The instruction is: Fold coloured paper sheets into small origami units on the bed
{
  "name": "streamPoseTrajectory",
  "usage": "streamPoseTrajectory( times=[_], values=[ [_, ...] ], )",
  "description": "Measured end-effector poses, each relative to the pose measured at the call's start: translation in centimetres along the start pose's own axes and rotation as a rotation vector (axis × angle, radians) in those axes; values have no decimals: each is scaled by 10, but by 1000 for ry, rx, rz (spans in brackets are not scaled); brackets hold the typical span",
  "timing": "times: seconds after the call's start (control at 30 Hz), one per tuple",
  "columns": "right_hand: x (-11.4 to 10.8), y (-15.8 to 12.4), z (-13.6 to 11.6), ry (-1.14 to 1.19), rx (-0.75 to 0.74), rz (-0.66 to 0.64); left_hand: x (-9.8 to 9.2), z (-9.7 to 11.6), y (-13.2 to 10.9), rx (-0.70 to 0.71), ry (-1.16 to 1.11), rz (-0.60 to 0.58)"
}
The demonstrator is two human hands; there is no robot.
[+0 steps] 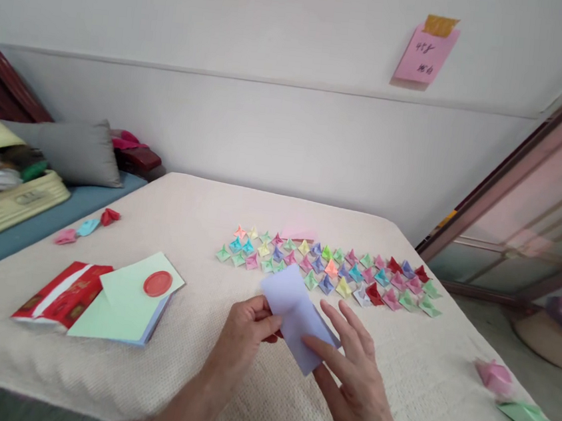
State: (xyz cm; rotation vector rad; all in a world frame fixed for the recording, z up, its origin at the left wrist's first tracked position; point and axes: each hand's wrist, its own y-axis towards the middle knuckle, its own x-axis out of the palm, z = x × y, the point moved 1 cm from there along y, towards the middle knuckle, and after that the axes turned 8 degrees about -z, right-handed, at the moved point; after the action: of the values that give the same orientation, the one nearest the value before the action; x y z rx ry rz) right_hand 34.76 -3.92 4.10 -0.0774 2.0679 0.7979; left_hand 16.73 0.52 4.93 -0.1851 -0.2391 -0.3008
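A lilac sheet of paper (pixel 298 313), with a fold across it, is held above the bed in front of me. My left hand (pixel 247 331) pinches its left edge between thumb and fingers. On the lower right part, my right hand (pixel 357 372) has its index finger lying on the paper and its thumb at the bottom edge; the other fingers are spread. Just beyond my hands stand several rows of small folded paper figures (pixel 374 294) in many colours. A pink sheet (pixel 298 234) lies behind them.
Left on the cream bedcover (pixel 195 215) are green paper sheets (pixel 114 317), a red disc (pixel 157 284), a red packet (pixel 69 292) and folded pieces (pixel 87 227). More folded pieces (pixel 494 377) lie at the right edge. A pink note (pixel 425 55) hangs on the wall.
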Motion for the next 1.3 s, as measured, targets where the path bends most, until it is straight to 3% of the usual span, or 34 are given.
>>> streamPoseTrajectory(
  times=[0.23,0.43,0.63,0.7,0.83,0.93,1.13,1.3],
  values=[
    [-4,5,-5,222,174,-40,8,-11,-2,-75,-126,-11],
    [-7,6,-7,270,167,-106,16,-17,-2,-119,-323,-91],
    [-7,3,-3,203,159,-119,20,-20,-3,-94,-291,-185],
    [-5,2,-2,214,166,-116,20,-20,-5,-120,-206,-167],
    [-2,0,0,329,370,-107,20,-19,-6,-148,-32,-66],
    [0,2,2,440,540,-50,20,-19,-6,-122,-42,-40],
    [6,8,5,740,680,9,21,-20,-6,-104,-93,-68],
    [8,5,8,717,808,47,22,-20,-9,-87,-89,-107]
  ],
)
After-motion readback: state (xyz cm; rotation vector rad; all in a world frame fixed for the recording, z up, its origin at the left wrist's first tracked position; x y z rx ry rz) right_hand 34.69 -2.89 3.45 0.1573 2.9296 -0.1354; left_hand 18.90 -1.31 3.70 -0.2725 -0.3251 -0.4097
